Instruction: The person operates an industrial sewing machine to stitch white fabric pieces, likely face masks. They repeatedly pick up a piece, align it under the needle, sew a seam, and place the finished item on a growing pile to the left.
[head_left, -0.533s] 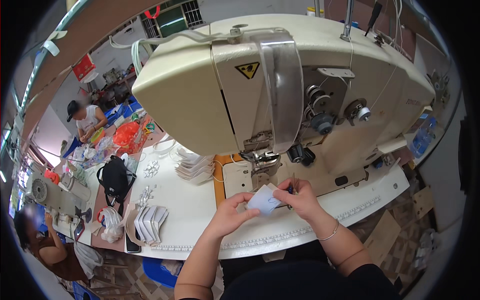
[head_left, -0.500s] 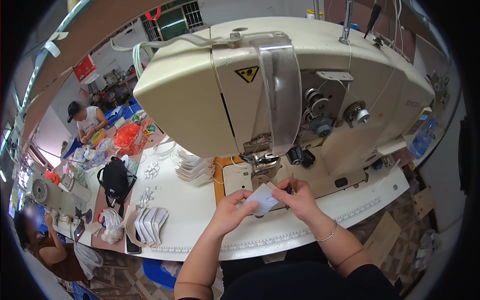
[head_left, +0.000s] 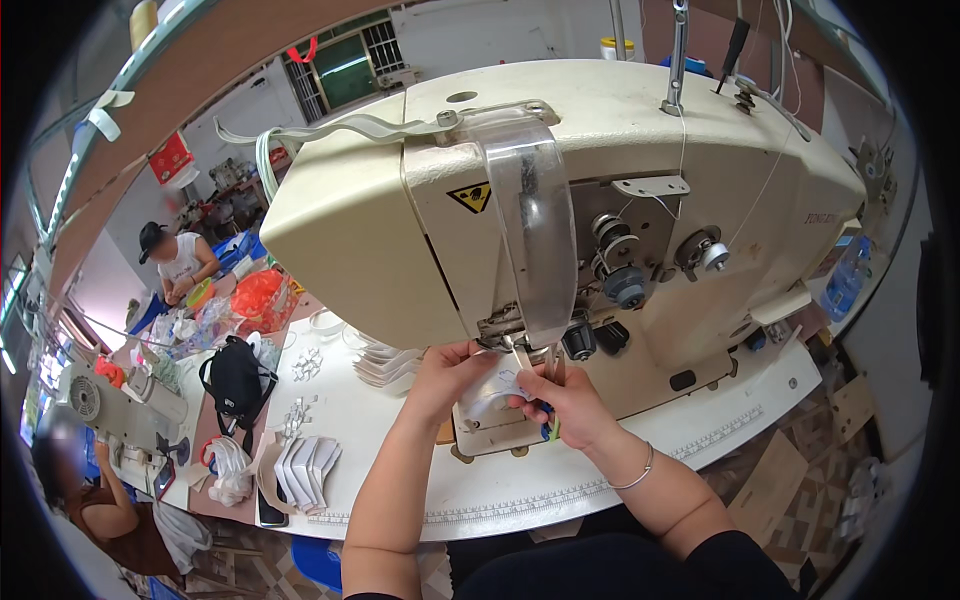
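Note:
A cream sewing machine [head_left: 370,220] fills the middle of the view. Just below its needle area, my left hand [head_left: 447,380] pinches the left edge of a small, flat white piece [head_left: 490,392]. My right hand [head_left: 568,402] is closed at the piece's right side, by a narrow beige strip. Tucked in that same hand is a small tool with a blue and green handle [head_left: 547,422], apparently thread snips; its blades are mostly hidden. The fingertips of my left hand reach up close to the presser foot, which partly hides them.
Stacked pale curved pieces [head_left: 385,362] lie left of the machine bed, with more folded white pieces [head_left: 305,468] nearer me. A black backpack [head_left: 236,380] and a phone [head_left: 271,512] rest farther left. Two other people sit at tables on the left. A ruler strip [head_left: 600,478] follows the front edge.
Both hands have moved forward and slightly left with the white piece, bringing it under the machine's needle area. The view has shifted a little.

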